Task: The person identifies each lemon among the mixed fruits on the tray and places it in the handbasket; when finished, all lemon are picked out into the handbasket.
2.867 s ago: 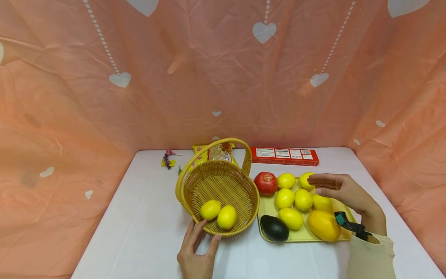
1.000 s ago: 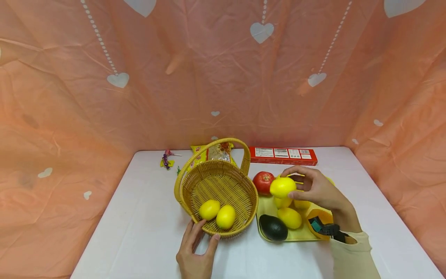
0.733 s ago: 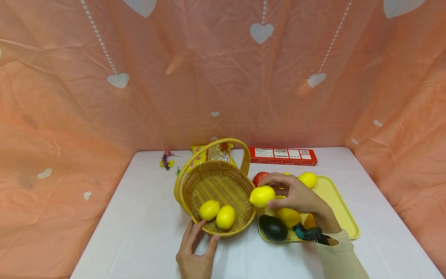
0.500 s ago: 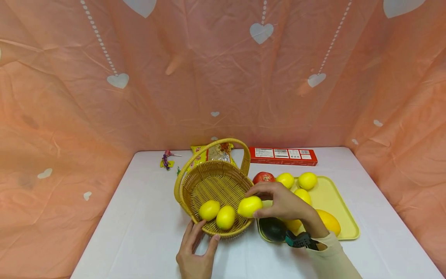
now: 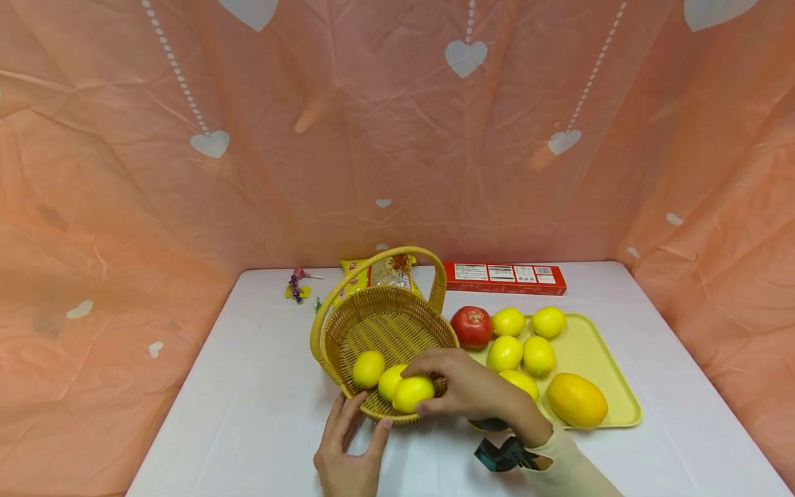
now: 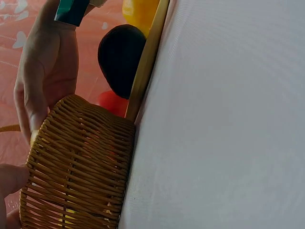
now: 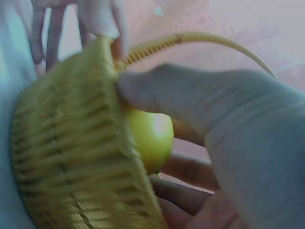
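Observation:
A lemon (image 5: pixel 413 395) is pinched between the thumb and fingers of my right hand (image 5: pixel 472 386), low inside the front right of the wicker basket (image 5: pixel 373 304). Two more lemons lie there: one (image 5: pixel 369 368) at the left, another (image 5: pixel 389 382) partly covered by the held one. My left hand (image 5: pixel 350 452) rests its spread fingertips on the basket's near rim. In the right wrist view the yellow lemon (image 7: pixel 155 143) shows behind the basket wall (image 7: pixel 76 143), under the right thumb. The left wrist view shows the basket's woven side (image 6: pixel 78 162) with left fingertips (image 6: pixel 14 177) against it.
Right of the basket, a yellow tray (image 5: pixel 611 373) bears several lemons, a mango (image 5: pixel 577 400) and an avocado (image 6: pixel 121 59) mostly hidden by my right arm. A pomegranate (image 5: pixel 473 326), a red box (image 5: pixel 506 278), a snack bag (image 5: pixel 394 271) and candies (image 5: pixel 297 284) sit behind.
My right hand has picked up a lemon from the tray and carried it left and down into the basket. The two lemons inside have shifted slightly. My left hand has stayed at the rim.

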The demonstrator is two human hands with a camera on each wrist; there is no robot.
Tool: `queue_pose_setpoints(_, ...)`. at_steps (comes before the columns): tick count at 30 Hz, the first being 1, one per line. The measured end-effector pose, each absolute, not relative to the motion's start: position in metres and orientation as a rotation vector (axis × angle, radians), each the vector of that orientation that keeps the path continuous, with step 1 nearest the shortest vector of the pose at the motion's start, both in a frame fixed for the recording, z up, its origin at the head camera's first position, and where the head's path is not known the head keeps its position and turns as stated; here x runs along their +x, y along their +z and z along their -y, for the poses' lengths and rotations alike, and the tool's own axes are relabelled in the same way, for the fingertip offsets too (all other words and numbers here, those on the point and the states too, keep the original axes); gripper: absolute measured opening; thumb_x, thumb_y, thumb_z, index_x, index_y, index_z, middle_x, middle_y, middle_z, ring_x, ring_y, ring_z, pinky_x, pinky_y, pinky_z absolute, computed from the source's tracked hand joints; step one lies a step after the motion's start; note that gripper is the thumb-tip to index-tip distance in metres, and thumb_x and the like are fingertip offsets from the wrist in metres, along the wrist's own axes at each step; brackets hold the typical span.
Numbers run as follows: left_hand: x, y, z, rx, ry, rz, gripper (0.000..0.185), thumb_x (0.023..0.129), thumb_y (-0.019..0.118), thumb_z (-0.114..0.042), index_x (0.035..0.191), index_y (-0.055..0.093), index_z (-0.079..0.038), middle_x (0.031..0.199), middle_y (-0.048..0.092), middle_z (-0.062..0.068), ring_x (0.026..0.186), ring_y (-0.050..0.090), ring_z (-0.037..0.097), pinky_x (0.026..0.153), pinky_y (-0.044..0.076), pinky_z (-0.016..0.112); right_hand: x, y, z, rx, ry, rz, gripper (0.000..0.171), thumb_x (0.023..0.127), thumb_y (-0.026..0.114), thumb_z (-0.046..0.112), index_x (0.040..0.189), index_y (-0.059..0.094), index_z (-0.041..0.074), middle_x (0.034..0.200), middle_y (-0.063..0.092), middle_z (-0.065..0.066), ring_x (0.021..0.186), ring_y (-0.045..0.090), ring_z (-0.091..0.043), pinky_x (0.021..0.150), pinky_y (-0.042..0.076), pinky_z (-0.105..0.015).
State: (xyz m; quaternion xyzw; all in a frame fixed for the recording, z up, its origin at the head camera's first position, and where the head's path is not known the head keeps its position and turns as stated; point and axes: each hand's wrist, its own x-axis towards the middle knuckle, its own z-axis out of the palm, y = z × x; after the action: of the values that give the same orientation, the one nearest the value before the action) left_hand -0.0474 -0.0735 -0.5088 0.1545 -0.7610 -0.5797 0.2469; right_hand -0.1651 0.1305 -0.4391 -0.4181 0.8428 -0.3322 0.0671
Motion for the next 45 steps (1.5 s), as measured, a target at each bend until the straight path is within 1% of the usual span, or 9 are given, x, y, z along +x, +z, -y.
queue_pose_setpoints(7, -0.048, -0.509, 0.073, 0.428, -1.603, 2.065, 0.051, 0.083, 0.097, -0.009, 0.131, 0.080, -0.014, 0.153, 0.062, 0.025, 0.123, 0.074, 0.039, 0.099, 0.054, 0.007, -0.165, -0.434, -0.133, -1.238, -1.133, -2.473, 0.041, 0.097, 0.086, 0.030, 0.136, 0.077, 0.019, 0.134, 0.078, 0.003, 0.122, 0.072, -0.013, 0.109, 0.062, -0.036)
queue_pose_setpoints(10, -0.049, -0.509, 0.074, 0.430, -1.611, 2.069, 0.051, 0.083, 0.097, -0.009, 0.131, 0.080, -0.016, 0.153, 0.062, 0.024, 0.124, 0.074, 0.040, 0.100, 0.053, 0.006, -0.174, -0.429, -0.154, -1.183, -1.243, -2.457, 0.040, 0.097, 0.087, 0.026, 0.136, 0.077, 0.018, 0.133, 0.079, -0.001, 0.121, 0.074, -0.017, 0.108, 0.063, -0.039)
queue_pose_setpoints(15, -0.048, -0.511, 0.074, 0.402, -1.603, 2.068, 0.052, 0.082, 0.097, -0.006, 0.130, 0.080, -0.016, 0.153, 0.062, 0.024, 0.123, 0.074, 0.039, 0.100, 0.054, 0.007, -0.191, -0.424, -0.207, -0.981, -1.491, -2.381, 0.040, 0.098, 0.084, 0.013, 0.137, 0.076, 0.008, 0.134, 0.077, -0.015, 0.122, 0.076, -0.030, 0.107, 0.064, -0.041)
queue_pose_setpoints(17, -0.048, -0.511, 0.074, 0.400, -1.596, 2.070, 0.052, 0.082, 0.097, -0.006, 0.130, 0.080, -0.016, 0.152, 0.062, 0.025, 0.123, 0.074, 0.039, 0.100, 0.054, 0.007, -0.197, -0.423, -0.231, -0.914, -1.561, -2.376, 0.041, 0.099, 0.081, 0.009, 0.138, 0.074, 0.003, 0.136, 0.075, -0.021, 0.124, 0.075, -0.033, 0.108, 0.063, -0.039)
queue_pose_setpoints(21, -0.048, -0.512, 0.074, 0.406, -1.580, 2.073, 0.053, 0.082, 0.097, -0.006, 0.131, 0.080, -0.016, 0.152, 0.063, 0.025, 0.122, 0.075, 0.039, 0.099, 0.054, 0.007, -0.203, -0.425, -0.274, -0.822, -1.623, -2.442, 0.040, 0.101, 0.077, 0.003, 0.141, 0.071, -0.001, 0.138, 0.072, -0.027, 0.126, 0.075, -0.027, 0.106, 0.061, -0.025)
queue_pose_setpoints(23, -0.048, -0.512, 0.074, 0.404, -1.574, 2.073, 0.053, 0.081, 0.097, -0.006, 0.131, 0.080, -0.016, 0.151, 0.063, 0.024, 0.121, 0.075, 0.038, 0.099, 0.055, 0.007, -0.204, -0.427, -0.291, -0.767, -1.653, -2.469, 0.040, 0.102, 0.074, 0.001, 0.141, 0.070, -0.002, 0.138, 0.074, -0.023, 0.126, 0.075, -0.020, 0.104, 0.060, -0.020)
queue_pose_setpoints(29, -0.048, -0.513, 0.074, 0.393, -1.572, 2.069, 0.053, 0.082, 0.097, -0.007, 0.131, 0.080, -0.017, 0.151, 0.064, 0.023, 0.121, 0.075, 0.037, 0.099, 0.056, 0.008, -0.200, -0.433, -0.331, -0.596, -1.763, -2.511, 0.041, 0.104, 0.070, -0.002, 0.144, 0.064, -0.009, 0.135, 0.078, 0.010, 0.121, 0.074, -0.004, 0.098, 0.061, -0.015)
queue_pose_setpoints(42, -0.048, -0.511, 0.074, 0.405, -1.569, 2.077, 0.053, 0.081, 0.097, -0.005, 0.130, 0.080, -0.014, 0.151, 0.064, 0.023, 0.122, 0.074, 0.036, 0.100, 0.055, 0.007, -0.212, -0.463, -0.364, -0.390, -1.843, -2.523, 0.053, 0.108, 0.068, 0.006, 0.158, 0.054, -0.003, 0.140, 0.069, 0.025, 0.129, 0.066, 0.007, 0.103, 0.050, -0.004)
queue_pose_setpoints(45, -0.049, -0.511, 0.074, 0.413, -1.574, 2.081, 0.053, 0.081, 0.097, -0.006, 0.130, 0.080, -0.015, 0.152, 0.064, 0.022, 0.123, 0.074, 0.036, 0.100, 0.054, 0.007, -0.213, -0.463, -0.366, -0.356, -1.734, -2.524, 0.058, 0.109, 0.068, 0.012, 0.162, 0.049, -0.001, 0.151, 0.065, 0.016, 0.131, 0.061, 0.011, 0.103, 0.047, -0.002)
